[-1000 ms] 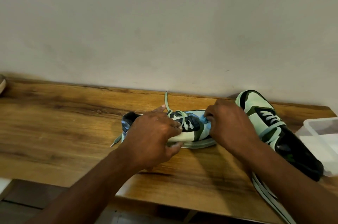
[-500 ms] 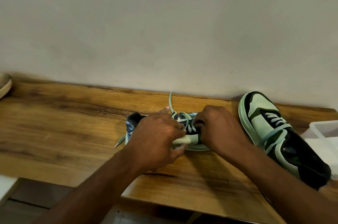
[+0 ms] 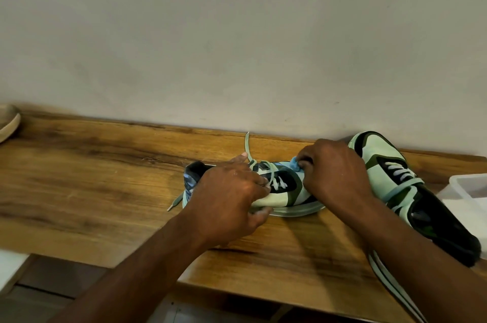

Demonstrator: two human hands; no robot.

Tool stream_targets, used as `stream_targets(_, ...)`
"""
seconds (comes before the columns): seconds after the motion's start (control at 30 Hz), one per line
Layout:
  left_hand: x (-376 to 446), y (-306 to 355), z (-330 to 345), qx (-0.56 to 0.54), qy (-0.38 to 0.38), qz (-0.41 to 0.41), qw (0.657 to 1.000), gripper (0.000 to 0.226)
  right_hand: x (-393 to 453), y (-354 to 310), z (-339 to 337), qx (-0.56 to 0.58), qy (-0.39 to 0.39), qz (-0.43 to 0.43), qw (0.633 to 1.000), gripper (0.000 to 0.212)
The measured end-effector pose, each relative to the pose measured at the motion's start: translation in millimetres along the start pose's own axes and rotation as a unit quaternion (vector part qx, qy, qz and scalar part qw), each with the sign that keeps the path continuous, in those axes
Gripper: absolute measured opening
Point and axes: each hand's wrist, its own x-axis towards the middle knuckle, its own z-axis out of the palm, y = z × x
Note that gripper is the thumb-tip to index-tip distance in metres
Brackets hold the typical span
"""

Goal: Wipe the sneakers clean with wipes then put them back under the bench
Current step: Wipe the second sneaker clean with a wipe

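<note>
Wiping is mid-way, by my read: left hand (image 3: 232, 196) has fingers curled round the middle of the mint-green, black & olive lace-up sneaker (image 3: 283, 188) on the wooden bench top (image 3: 92, 191), while right hand (image 3: 334, 169) has fingertips pinched together on a small crumpled blue wipe (image 3: 294, 164), pressed to the toe just beyond the left fingers. The matching 2nd sneaker (image 3: 411, 191) lies just right of the right fingers, cleaned or not I can't tell; both shoes aren't under the bench yet.

Sneaker (image 3: 283, 191) between the hands is mint green with black and olive panels, pale laces and a blue patterned heel lining, and the wipe (image 3: 294, 164) at the right hand's fingertips is light blue. The second sneaker (image 3: 400, 185) beyond the right hand has the same mint, olive and black colours with a dark heel. Tabletop (image 3: 92, 177) is warm brown woodgrain with darker streaks, the wall (image 3: 237, 45) plain off-white.
</note>
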Motion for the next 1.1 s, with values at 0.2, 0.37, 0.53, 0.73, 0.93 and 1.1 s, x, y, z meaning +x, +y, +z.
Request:
stream_targets(0.2,1,1,-2,0.007,-0.011,-0.006,1.0,0.033,-10,-28,7,0.03,-0.064,-0.074,0.995,0.018)
stream_targets(0.37,1,2,-5,0.007,-0.007,-0.036,0.999,0.033,-6,3,-8,-0.052,0.01,0.009,0.999,0.015)
stream_targets(0.53,4,3,-15,0.05,-0.026,-0.103,0.993,0.038,-25,10,-12,0.043,0.015,-0.024,0.999,0.015)
stream_targets(0.73,13,17,-25,0.131,-0.039,-0.147,0.98,0.049,-38,26,-13,0.172,0.074,0.02,0.982,0.012)
stream_targets(0.93,24,29,-5,0.104,-0.078,-0.104,0.986,0.059,-43,17,1,0.216,0.045,0.008,0.975,0.023)
stream_targets(1.1,27,28,0,0.108,-0.117,-0.082,0.984,0.051,-52,9,14,0.233,0.099,-0.003,0.967,0.029)
